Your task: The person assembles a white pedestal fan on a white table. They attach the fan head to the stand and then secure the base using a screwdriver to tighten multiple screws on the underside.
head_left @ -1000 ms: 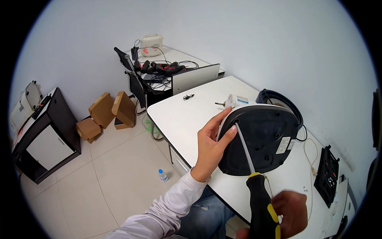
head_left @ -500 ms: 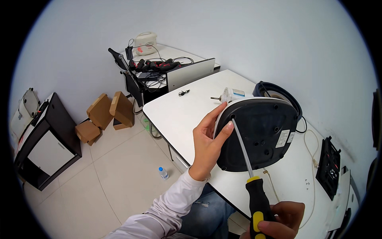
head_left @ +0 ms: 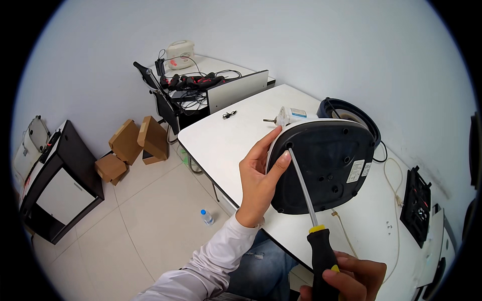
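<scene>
Right hand [head_left: 361, 276] pinches the screwdriver [head_left: 322, 253], left hand [head_left: 256, 185] clamps the black base [head_left: 321, 163], tilted up over the white table [head_left: 221, 160]. Keep the shaft [head_left: 304, 188] lined up with that corner hole [head_left: 289, 145]; honestly can't tell if it's seated.

We see pale walls [head_left: 241, 30], a tiled floor [head_left: 160, 215], and a black chair [head_left: 164, 110] near the left corner of the nearer white desk [head_left: 216, 145].

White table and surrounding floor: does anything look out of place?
Two things, mildly. A clear plastic bottle with a blue cap stands on the beige tiled floor, where feet could knock it. Several tiny pale pieces lie loose on the white table, outside the flat black tool case. No spill shows.
</scene>
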Motion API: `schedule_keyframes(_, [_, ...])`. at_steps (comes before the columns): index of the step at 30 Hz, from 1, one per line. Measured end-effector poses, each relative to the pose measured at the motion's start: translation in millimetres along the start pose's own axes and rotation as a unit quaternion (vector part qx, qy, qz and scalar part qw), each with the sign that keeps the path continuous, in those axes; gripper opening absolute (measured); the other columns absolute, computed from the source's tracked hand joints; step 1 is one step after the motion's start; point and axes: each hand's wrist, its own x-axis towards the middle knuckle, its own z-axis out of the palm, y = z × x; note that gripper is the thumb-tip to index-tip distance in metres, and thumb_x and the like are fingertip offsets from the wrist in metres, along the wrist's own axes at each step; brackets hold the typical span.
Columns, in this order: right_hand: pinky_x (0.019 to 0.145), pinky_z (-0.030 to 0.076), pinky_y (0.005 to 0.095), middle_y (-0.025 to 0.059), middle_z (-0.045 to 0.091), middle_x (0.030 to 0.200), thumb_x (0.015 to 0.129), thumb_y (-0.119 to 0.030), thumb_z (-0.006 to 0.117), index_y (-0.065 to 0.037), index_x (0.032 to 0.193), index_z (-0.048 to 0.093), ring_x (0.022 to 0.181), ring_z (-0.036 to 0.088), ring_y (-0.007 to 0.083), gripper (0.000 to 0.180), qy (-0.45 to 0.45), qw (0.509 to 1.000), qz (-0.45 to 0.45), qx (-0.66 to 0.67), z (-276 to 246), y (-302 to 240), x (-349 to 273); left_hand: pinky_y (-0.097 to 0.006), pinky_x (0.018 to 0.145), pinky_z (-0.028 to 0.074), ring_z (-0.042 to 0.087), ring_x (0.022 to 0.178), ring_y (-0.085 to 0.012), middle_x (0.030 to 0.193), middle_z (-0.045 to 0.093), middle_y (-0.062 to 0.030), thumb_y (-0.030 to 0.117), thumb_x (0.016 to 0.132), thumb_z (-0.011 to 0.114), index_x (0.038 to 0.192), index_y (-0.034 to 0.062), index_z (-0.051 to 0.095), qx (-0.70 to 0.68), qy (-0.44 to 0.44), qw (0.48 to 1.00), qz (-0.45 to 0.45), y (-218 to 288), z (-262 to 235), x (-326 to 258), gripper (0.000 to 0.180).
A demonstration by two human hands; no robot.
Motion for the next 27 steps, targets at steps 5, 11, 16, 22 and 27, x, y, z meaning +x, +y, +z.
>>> schedule_keyframes(5, [0.067,0.053,0.0257,0.0136,0.056,0.094,0.065,-0.011,0.082,-0.005,0.097,0.067,0.083,0.064,0.0234,0.035,0.027,1.000,0.001,0.009,-1.1,-1.3,-6.3,-0.027,0.096,0.041,0.056,0.106,-0.0164,0.118,0.059,-0.0149,0.008,0.083,0.067,0.128,-0.0060,0.050,-0.001,0.004,1.000,0.006,0.3,0.9,-0.4,0.050])
schedule_keyframes(11, [0.067,0.053,0.0253,0.0137,0.055,0.095,0.068,-0.012,0.080,-0.005,0.099,0.067,0.082,0.063,0.0224,0.034,0.011,1.000,0.004,0.009,-5.0,-0.1,-4.6,-0.027,0.096,0.041,0.056,0.106,-0.0167,0.117,0.059,-0.0151,0.008,0.083,0.068,0.128,-0.0061,0.050,0.002,0.006,1.000,0.000,0.5,0.8,-1.0,0.050])
schedule_keyframes(16, [0.069,0.053,0.0261,0.0125,0.054,0.096,0.070,-0.013,0.079,-0.007,0.098,0.067,0.082,0.062,0.0220,0.031,0.020,1.000,0.013,0.013,1.4,2.2,-3.5,-0.027,0.096,0.041,0.057,0.105,-0.0165,0.116,0.060,-0.0150,0.010,0.083,0.068,0.128,-0.0060,0.049,0.012,0.009,1.000,0.004,0.5,2.1,-1.5,0.051])
schedule_keyframes(22, [0.070,0.052,0.0266,0.0136,0.055,0.097,0.070,-0.013,0.080,-0.007,0.100,0.065,0.083,0.062,0.0223,0.034,0.009,1.000,0.016,0.005,0.3,1.3,-4.9,-0.028,0.096,0.041,0.057,0.105,-0.0167,0.116,0.060,-0.0152,0.011,0.084,0.068,0.128,-0.0060,0.049,0.011,0.008,1.000,0.000,0.4,1.5,-2.0,0.051])
schedule_keyframes(27, [0.074,0.056,0.0304,0.0258,0.056,0.107,0.074,-0.006,0.076,-0.007,0.125,0.044,0.092,0.064,0.0301,0.060,-0.014,0.996,0.003,0.083,-8.2,7.5,-8.0,-0.028,0.096,0.041,0.057,0.106,-0.0170,0.116,0.060,-0.0153,0.011,0.083,0.069,0.128,-0.0059,0.049,0.002,0.009,1.000,0.004,-1.0,1.0,-2.6,0.052])
